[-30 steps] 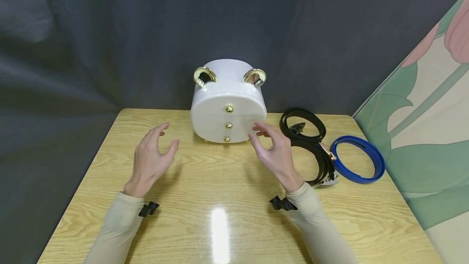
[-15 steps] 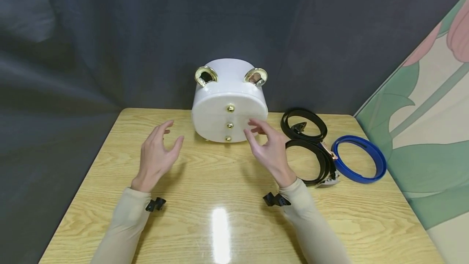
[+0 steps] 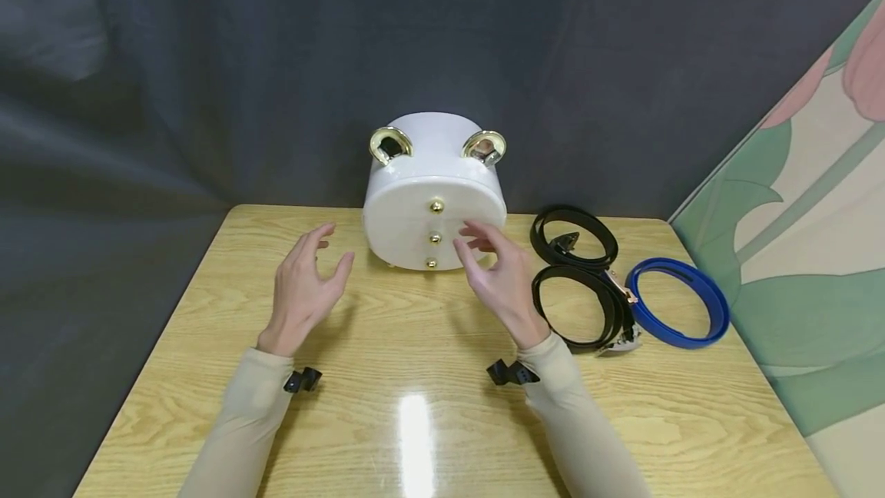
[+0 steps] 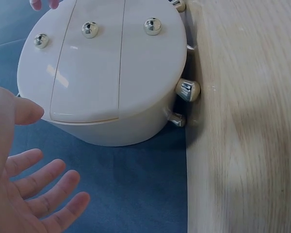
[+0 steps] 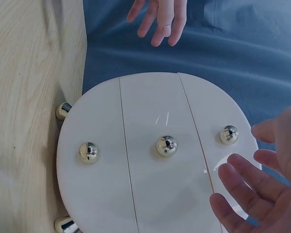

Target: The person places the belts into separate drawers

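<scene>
We grip nothing: left hand (image 3: 302,293), right hand (image 3: 506,281) half-spread; glossy white oval gold-knobbed box (image 3: 402,223) at 12 o'clock.

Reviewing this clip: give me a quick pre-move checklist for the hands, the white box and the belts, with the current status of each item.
1. Left hand free: ok, it holds nothing.
2. Right hand free: ok, it holds nothing, though it overlaps the front of the white box in the head view.
3. Box standing on its gold feet on the table: ok.
4. Grip on one of the knobs: not ok, neither hand holds one.
5. Black belts and blue belt apart from the box: ok, they lie coiled to its right.
6. Box contents: cannot tell, the inside is hidden.
</scene>
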Demonstrator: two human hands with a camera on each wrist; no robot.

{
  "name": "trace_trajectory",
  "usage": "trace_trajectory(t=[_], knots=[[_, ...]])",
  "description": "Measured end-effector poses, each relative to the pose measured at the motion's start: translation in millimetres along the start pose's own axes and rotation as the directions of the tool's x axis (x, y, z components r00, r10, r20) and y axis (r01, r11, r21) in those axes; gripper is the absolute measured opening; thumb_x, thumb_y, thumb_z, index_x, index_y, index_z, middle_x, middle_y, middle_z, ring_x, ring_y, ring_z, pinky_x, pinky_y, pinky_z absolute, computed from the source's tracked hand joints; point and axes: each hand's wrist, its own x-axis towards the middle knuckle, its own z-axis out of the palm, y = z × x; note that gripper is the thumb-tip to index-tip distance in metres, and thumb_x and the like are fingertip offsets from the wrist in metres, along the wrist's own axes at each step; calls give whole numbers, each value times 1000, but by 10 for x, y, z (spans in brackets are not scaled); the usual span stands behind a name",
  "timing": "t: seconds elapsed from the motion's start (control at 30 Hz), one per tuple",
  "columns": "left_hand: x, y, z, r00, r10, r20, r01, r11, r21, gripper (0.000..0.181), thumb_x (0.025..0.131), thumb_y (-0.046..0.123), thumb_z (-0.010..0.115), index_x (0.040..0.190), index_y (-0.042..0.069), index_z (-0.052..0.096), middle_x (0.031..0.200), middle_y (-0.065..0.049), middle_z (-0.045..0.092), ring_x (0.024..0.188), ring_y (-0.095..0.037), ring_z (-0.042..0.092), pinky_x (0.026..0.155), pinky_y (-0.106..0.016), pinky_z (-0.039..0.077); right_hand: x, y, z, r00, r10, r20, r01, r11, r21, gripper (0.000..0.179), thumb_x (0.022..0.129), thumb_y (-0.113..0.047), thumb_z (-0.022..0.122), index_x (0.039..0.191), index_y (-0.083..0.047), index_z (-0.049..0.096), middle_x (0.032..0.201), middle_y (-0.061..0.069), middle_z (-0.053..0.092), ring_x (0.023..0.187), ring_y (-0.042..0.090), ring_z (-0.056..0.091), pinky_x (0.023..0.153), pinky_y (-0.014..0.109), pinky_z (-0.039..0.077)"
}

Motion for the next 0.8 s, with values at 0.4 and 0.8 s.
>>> trace_trajectory(t=[0.4,0.8], knots=[[47,3,25,999,-27,32,27,1000,-15,57,100,33,71,149,8,58,145,-15,66,125,-38,65,102,-62,50,54,-19,104,1000,22,9,-22,1000,15,31,99,-18,76,126,-3,75,119,10,81,85,25,78,68,38,64],[90,49,89,997,-51,56,53,998,-35,57,100,32,71,150,9,57,147,-14,64,128,-38,63,104,-62,49,145,-57,202,998,31,48,-36,994,106,33,100,-14,74,130,-1,73,116,17,80,84,31,79,85,45,66]])
